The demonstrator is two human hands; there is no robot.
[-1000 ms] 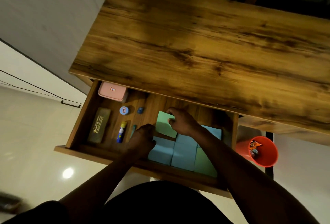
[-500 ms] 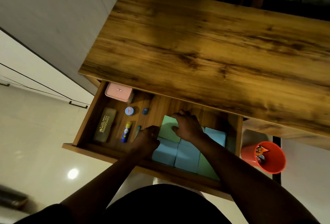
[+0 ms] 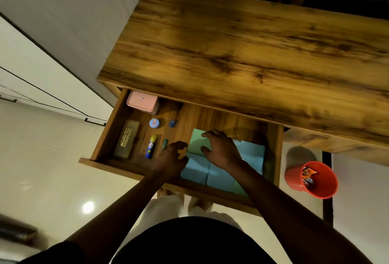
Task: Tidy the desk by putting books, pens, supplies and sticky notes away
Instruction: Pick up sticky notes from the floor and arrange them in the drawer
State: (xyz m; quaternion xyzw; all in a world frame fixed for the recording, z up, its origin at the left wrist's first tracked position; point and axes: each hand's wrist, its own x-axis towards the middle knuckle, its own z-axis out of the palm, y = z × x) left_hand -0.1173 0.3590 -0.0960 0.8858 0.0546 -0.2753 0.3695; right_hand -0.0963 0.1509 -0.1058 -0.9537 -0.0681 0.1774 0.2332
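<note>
Notepads (image 3: 195,171), square, in woodgrain drawer (image 3: 108,129)

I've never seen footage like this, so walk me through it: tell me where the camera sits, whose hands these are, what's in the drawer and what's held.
There is no machine here. A person wears one wide-angle camera on the head, and it looks down at their own two bare hands. Below the wooden desk top, an open drawer holds a pink box, a brownish case, a glue stick and blue sticky-note pads. The right hand rests spread fingers on a green pad without gripping it. The left hand sits beside the pads, fingers loosely curled, holding nothing.
</note>
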